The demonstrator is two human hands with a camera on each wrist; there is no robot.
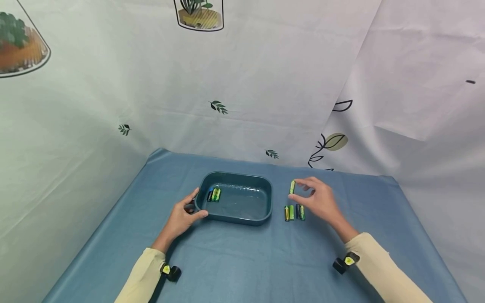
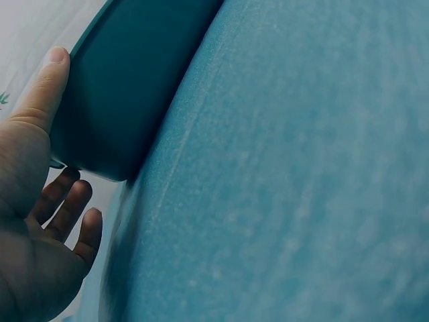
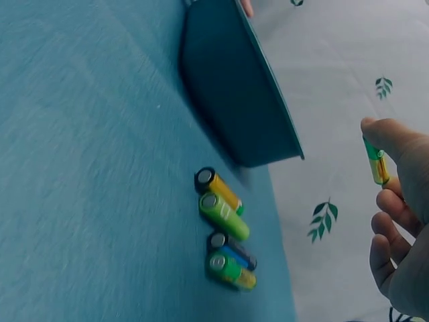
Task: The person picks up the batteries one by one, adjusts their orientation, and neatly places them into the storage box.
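Observation:
A teal rectangular dish (image 1: 242,219) stands on the table at centre-left, with several batteries (image 1: 214,195) lying side by side near its left end. My left hand (image 1: 182,216) grips the dish's left end, thumb at the near corner and index finger along the side; its thumb (image 2: 45,90) lies against the dish wall in the left wrist view. To the right of the dish, my right hand (image 1: 316,198) pinches a green and yellow battery (image 3: 376,161) by its ends between thumb and fingers. Below that hand, several batteries (image 3: 224,215) lie in a row on the table.
A blue cloth (image 1: 235,261) covers the table. Behind it hangs a pale curtain (image 1: 242,71) printed with leaves and potted plants. Each wrist wears a small black camera, the left one (image 1: 174,273) and the right one (image 1: 339,265).

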